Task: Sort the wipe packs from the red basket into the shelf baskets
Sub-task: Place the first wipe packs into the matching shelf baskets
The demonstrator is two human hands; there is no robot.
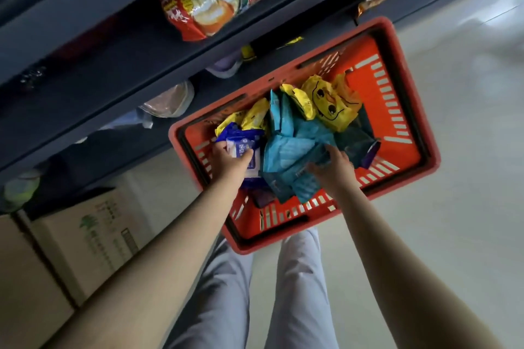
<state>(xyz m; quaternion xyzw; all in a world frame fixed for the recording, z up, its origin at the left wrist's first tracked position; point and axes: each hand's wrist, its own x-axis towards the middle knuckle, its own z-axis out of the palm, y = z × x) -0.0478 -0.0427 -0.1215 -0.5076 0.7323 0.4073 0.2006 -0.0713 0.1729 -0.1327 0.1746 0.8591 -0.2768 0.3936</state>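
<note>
A red basket (408, 110) stands on the floor below me, holding several wipe packs. My left hand (231, 160) grips a blue and white wipe pack (243, 147) at the basket's left end. My right hand (333, 168) reaches into the middle and its fingers curl around a teal wipe pack (289, 150). Yellow packs with a cartoon face (330, 102) lie at the far side. A small purple pack (371, 154) sits by the right wall.
Dark shelves (113, 65) run along the left and top, with snack bags (204, 5) and other goods on them. A cardboard box (93, 235) stands at the lower left. My legs in pale trousers (255, 292) are below the basket. Pale floor (467, 150) lies to the right.
</note>
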